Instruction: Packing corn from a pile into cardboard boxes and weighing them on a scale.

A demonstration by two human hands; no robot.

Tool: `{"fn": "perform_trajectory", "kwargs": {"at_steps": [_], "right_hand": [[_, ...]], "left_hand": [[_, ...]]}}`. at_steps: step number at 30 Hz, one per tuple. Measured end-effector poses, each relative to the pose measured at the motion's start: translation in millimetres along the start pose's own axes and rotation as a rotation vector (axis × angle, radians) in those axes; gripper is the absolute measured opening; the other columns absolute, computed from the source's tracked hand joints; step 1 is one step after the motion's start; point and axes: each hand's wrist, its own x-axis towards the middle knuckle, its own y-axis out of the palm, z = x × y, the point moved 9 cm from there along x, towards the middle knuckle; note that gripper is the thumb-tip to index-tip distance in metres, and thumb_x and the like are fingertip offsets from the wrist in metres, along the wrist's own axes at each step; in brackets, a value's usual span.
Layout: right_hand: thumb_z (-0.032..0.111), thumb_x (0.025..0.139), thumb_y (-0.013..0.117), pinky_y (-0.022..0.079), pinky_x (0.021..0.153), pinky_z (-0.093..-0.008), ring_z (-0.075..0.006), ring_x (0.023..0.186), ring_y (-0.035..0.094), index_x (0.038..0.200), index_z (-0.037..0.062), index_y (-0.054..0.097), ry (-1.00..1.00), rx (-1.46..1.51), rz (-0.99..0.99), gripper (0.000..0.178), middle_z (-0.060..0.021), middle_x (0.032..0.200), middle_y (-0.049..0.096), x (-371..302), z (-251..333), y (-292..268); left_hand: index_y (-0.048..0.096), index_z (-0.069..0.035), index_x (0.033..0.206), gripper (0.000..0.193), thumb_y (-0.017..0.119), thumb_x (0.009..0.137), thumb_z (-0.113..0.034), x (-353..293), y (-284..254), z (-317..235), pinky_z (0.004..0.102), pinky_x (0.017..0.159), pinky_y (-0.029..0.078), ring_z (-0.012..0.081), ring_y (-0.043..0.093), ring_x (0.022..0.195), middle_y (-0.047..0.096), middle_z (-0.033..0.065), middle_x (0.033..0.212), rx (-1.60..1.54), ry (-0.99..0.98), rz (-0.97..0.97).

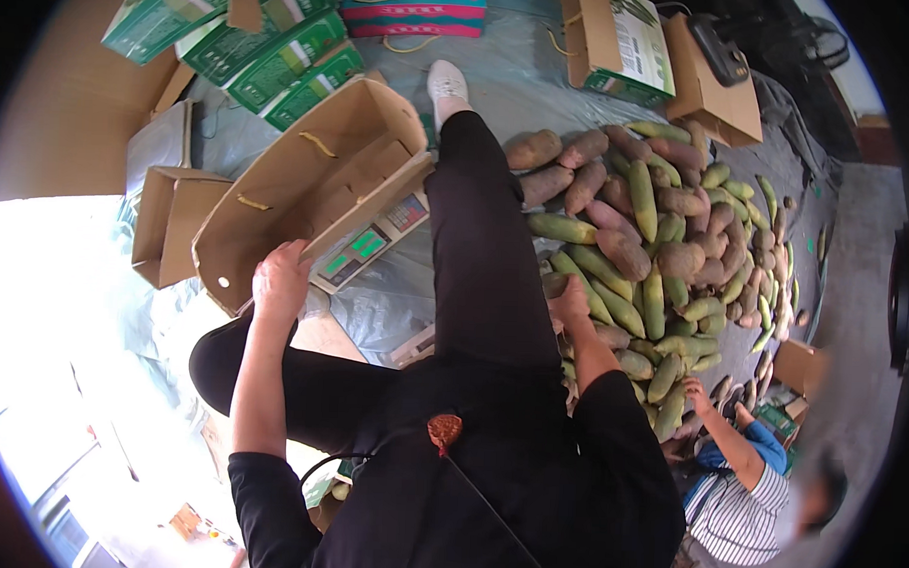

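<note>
A long open cardboard box (283,168) with yellow cord handles stands at the left, on or against a scale (350,255) with green lit displays. My left hand (279,278) grips the near edge of this box, fingers curled over the rim. The box's visible inside holds no vegetables. To the right lies a big heap of green radishes (643,198) and reddish-brown root vegetables (624,255). At the heap's left edge, my right hand (571,303) closes around a dark, brownish root vegetable (554,284), mostly covered by the fingers.
Green printed boxes (282,53) stack at the far left, beside a pink and blue box (414,12). Open cartons (717,88) stand at the far right. A smaller carton (171,219) sits left of the long box. A co-worker (737,494) reaches into the heap at the lower right.
</note>
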Motion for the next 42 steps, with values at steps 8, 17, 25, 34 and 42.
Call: {"fn": "perform_trajectory", "kwargs": {"at_steps": [8, 17, 25, 34, 42], "right_hand": [[0.008, 0.055, 0.081, 0.042, 0.092, -0.0345, -0.0247, 0.105, 0.052, 0.123, -0.0004, 0.042, -0.463, 0.665, -0.347, 0.079, -0.0132, 0.114, 0.052, 5, 130, -195], [0.012, 0.060, 0.081, 0.044, 0.093, -0.0336, -0.0186, 0.108, 0.055, 0.122, 0.0061, 0.048, -1.235, 0.648, -0.270, 0.070, -0.0082, 0.115, 0.056, -168, 401, -310], [0.024, 0.050, 0.083, 0.045, 0.084, -0.0470, -0.0332, 0.103, 0.057, 0.111, 0.0126, 0.053, -1.440, 0.262, -0.021, 0.069, -0.0097, 0.109, 0.058, -186, 534, -131], [0.019, 0.061, 0.071, 0.042, 0.082, -0.0453, -0.0257, 0.101, 0.059, 0.103, 0.0130, 0.063, -1.249, -0.257, 0.095, 0.043, -0.0085, 0.105, 0.063, -184, 560, 33], [0.031, 0.063, 0.080, 0.046, 0.081, -0.0457, -0.0248, 0.104, 0.061, 0.109, 0.0143, 0.064, -1.165, -0.028, 0.334, 0.051, -0.0055, 0.110, 0.065, -180, 542, 1]], "left_hand": [[0.064, -0.009, 0.099, 0.019, 0.062, 0.080, -0.013, 0, -3, -9, 0.0416, 0.079, 0.049, 0.0300, 0.062, 0.091, 0.064, 0.0101, 0.093, 0.038, 0.014, -0.041], [0.063, -0.010, 0.097, 0.016, 0.059, 0.082, -0.011, -3, 1, -7, 0.0412, 0.078, 0.050, 0.0302, 0.062, 0.091, 0.063, 0.0101, 0.091, 0.065, 0.014, -0.012], [0.061, -0.009, 0.097, 0.016, 0.059, 0.082, -0.014, -2, 4, -13, 0.0428, 0.078, 0.050, 0.0321, 0.061, 0.092, 0.063, 0.0121, 0.094, 0.083, 0.019, 0.024], [0.061, -0.006, 0.099, 0.018, 0.059, 0.083, -0.011, -2, 8, 2, 0.0475, 0.073, 0.048, 0.0378, 0.061, 0.084, 0.064, 0.0183, 0.091, 0.117, -0.016, 0.021], [0.062, -0.006, 0.107, 0.025, 0.060, 0.082, -0.010, 1, 3, -18, 0.0458, 0.075, 0.048, 0.0384, 0.061, 0.087, 0.064, 0.0202, 0.092, 0.027, 0.102, -0.045]]}}
